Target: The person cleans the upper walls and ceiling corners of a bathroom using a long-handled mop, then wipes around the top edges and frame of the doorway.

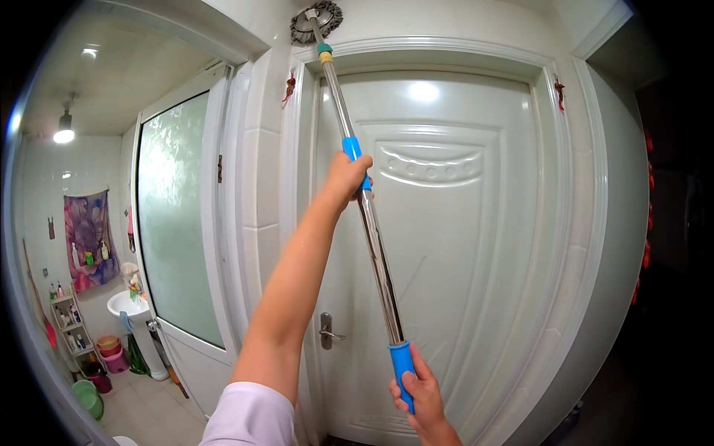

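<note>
A long-handled mop (378,256) slants up across the view, its steel pole fitted with blue grips. My left hand (349,176) is wrapped round the upper blue grip, arm stretched upward. Lower down, my right hand (422,394) is closed round the blue grip at the pole's bottom end. The round grey mop head (317,24) is raised against the wall above the upper left corner of the door frame (439,46). Behind the pole stands a shut white panelled door (446,245) with a metal lever handle (329,331).
To the left, a frosted-glass door (175,215) stands ajar beside a bathroom with a white washbasin (129,305), a narrow shelf rack (73,327) and buckets (113,354). Small red ornaments (289,88) hang at both sides of the door frame.
</note>
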`<state>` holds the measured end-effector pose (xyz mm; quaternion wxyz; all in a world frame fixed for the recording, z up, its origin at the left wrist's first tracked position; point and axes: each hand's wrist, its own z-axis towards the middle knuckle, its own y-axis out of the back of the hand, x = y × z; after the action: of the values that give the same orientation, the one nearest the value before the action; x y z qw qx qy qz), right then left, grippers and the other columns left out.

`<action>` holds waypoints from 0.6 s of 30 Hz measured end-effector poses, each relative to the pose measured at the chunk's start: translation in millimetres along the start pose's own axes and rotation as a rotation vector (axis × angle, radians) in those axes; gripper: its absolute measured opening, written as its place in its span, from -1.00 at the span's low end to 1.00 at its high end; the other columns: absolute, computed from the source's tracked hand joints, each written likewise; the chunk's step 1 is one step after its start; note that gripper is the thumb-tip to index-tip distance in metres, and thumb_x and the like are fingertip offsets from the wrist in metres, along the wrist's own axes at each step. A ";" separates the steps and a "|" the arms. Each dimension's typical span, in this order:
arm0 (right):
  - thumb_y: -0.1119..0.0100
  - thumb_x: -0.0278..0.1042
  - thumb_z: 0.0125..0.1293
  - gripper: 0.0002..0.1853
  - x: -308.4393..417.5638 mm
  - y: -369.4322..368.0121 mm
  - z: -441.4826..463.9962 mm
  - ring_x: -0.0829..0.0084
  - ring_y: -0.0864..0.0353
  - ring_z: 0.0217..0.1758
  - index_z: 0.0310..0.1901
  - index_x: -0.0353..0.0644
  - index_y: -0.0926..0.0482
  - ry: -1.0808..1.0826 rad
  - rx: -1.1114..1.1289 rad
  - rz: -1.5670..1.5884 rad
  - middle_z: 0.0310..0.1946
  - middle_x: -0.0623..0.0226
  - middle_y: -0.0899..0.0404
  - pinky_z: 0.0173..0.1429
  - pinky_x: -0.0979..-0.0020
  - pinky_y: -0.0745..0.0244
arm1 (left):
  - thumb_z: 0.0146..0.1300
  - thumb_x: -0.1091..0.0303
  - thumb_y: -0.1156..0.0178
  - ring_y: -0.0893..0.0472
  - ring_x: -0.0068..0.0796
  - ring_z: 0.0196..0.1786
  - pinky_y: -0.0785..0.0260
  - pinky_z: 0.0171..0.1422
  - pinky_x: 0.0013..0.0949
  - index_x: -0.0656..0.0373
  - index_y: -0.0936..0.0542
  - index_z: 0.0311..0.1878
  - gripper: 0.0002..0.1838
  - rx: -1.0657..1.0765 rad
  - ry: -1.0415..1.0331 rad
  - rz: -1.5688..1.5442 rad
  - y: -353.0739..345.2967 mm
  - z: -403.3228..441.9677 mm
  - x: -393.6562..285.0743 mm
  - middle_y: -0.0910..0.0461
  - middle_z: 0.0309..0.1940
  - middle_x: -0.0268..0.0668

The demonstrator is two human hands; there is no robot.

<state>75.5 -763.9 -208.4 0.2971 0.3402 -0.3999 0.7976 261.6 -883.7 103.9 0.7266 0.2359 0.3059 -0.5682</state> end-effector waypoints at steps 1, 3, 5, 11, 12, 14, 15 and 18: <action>-0.06 -0.30 0.35 -0.34 -3.7 3.7 -7.1 0.58 -0.32 -0.57 0.43 0.01 -0.01 -0.016 -0.019 -0.030 -0.45 0.26 -0.44 -0.60 0.62 -0.21 | 0.02 0.26 -0.13 -0.54 -0.45 -0.62 -0.40 -0.65 -0.36 0.17 -0.34 -0.26 -0.72 0.000 0.004 0.004 -0.7 -6.7 7.6 -0.47 -0.57 -0.25; -0.08 -0.23 0.34 -0.39 -14.8 9.9 -24.8 0.64 -0.30 -0.63 0.36 -0.09 -0.12 0.010 -0.048 -0.098 -0.50 0.36 -0.45 -0.62 0.64 -0.20 | 0.06 0.23 -0.13 -0.54 -0.45 -0.63 -0.38 -0.66 -0.38 0.15 -0.33 -0.23 -0.71 0.130 0.034 -0.028 1.8 -19.6 24.3 -0.47 -0.57 -0.25; -0.11 -0.16 0.32 -0.43 -29.6 19.9 -41.6 0.70 -0.29 -0.68 0.29 -0.19 -0.24 0.036 -0.086 -0.172 -0.55 0.46 -0.47 -0.64 0.67 -0.18 | 0.08 0.21 -0.12 -0.54 -0.45 -0.63 -0.35 -0.68 -0.39 0.14 -0.33 -0.18 -0.69 0.106 0.024 -0.087 -1.2 -45.8 41.0 -0.48 -0.57 -0.26; -0.14 -0.24 0.31 -0.36 -27.7 9.4 -39.2 0.73 -0.25 -0.68 0.36 -0.20 -0.16 -0.059 -0.151 -0.229 -0.53 0.49 -0.46 -0.61 0.70 -0.16 | 0.15 0.12 -0.11 -0.59 -0.41 -0.54 -0.38 -0.66 -0.38 0.17 -0.29 0.03 -0.54 0.090 0.061 -0.048 5.2 -34.7 49.3 -0.51 -0.47 -0.18; -0.11 -0.30 0.32 -0.37 -27.3 8.1 -26.1 0.68 -0.31 -0.59 0.38 -0.16 -0.12 -0.022 -0.114 -0.183 -0.50 0.40 -0.46 -0.60 0.66 -0.19 | 0.16 0.09 -0.12 -0.60 -0.37 -0.48 -0.42 -0.64 -0.35 0.20 -0.26 0.11 -0.46 0.062 0.041 0.026 6.7 -21.7 50.4 -0.52 -0.41 -0.12; -0.08 -0.36 0.34 -0.36 -26.8 1.7 -4.9 0.62 -0.37 -0.50 0.40 -0.12 -0.08 0.018 -0.076 -0.138 -0.46 0.32 -0.45 -0.59 0.63 -0.23 | 0.15 0.07 -0.13 -0.62 -0.19 -0.39 -0.44 -0.44 -0.20 0.26 -0.21 0.15 -0.38 -0.138 -0.063 0.178 1.9 0.1 50.1 -0.54 -0.34 -0.05; -0.10 -0.36 0.33 -0.37 -27.5 -4.7 4.1 0.63 -0.38 -0.49 0.39 -0.14 -0.11 0.069 -0.079 -0.113 -0.45 0.34 -0.45 -0.59 0.63 -0.24 | 0.14 0.04 -0.14 -0.63 -0.02 -0.30 -0.46 -0.23 -0.05 0.33 -0.15 0.19 -0.29 -0.340 -0.169 0.330 0.3 6.7 50.2 -0.57 -0.28 0.03; -0.13 -0.39 0.31 -0.38 -31.0 -10.2 9.0 0.62 -0.41 -0.48 0.37 -0.11 -0.16 0.112 -0.082 -0.077 -0.43 0.35 -0.46 -0.59 0.63 -0.27 | 0.15 0.04 -0.13 -0.61 0.06 -0.20 -0.41 -0.11 -0.05 0.34 -0.03 0.31 -0.18 -0.288 -0.278 0.427 1.1 -17.5 55.9 -0.55 -0.16 0.12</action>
<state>104.2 -772.6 -224.1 0.3630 0.2976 -0.4018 0.7862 268.9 -909.5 51.8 0.8907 0.1091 0.2243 -0.3800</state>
